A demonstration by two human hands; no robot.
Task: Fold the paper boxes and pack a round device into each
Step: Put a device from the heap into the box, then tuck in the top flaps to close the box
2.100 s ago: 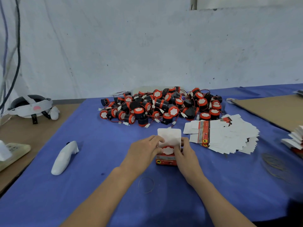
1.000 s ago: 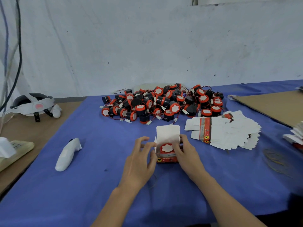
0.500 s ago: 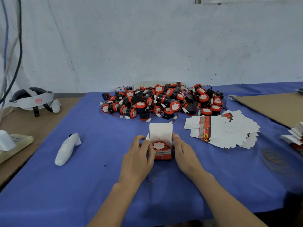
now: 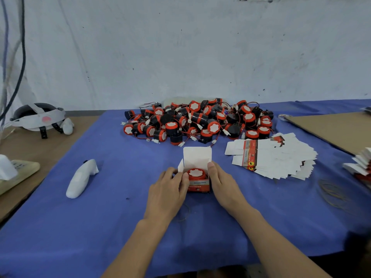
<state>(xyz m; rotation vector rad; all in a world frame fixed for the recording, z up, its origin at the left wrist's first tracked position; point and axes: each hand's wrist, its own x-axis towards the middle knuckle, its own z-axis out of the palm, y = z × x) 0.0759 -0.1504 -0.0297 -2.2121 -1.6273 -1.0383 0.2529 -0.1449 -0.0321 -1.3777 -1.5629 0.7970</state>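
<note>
Hands, two, bare, set at either side of one paper box (image 4: 199,186) on the near middle of the surface (image 4: 100,217).

- Left hand (image 4: 168,189): fingers curled against the box's left wall, with the thumb laid over its rim, pinching that side.
- Right hand (image 4: 222,181): pressed flat along the right wall, thumb straight, its tip at the far right corner.
- Paper box: upright and open at the top. It has a red and white printed front, and its white lid flap (image 4: 197,157) stands up at the far side. A small white side flap sticks out at the left.
- Round device (image 4: 196,173): one, seated inside the box, its red rim and white face turned upward between the two thumbs.
- Pile of round devices (image 4: 200,121): loose black and red units with thin wires and white plugs, heaped beyond the box near the wall.
- Flat box blanks (image 4: 277,157): a fanned white stack with one red printed strip showing, right of the box and apart from it.
- Rubber bands (image 4: 335,193): a loose tangle, near right.
- Cardboard sheet (image 4: 331,129): brown, lying flat at the far right.
- White controller (image 4: 81,178): lying on the blue cloth, left of the hands and well apart.
- Headset (image 4: 38,117): white and grey, far left, on bare wood beside the cloth.
- Power strip (image 4: 18,173): at the left edge, partly cut off.
</note>
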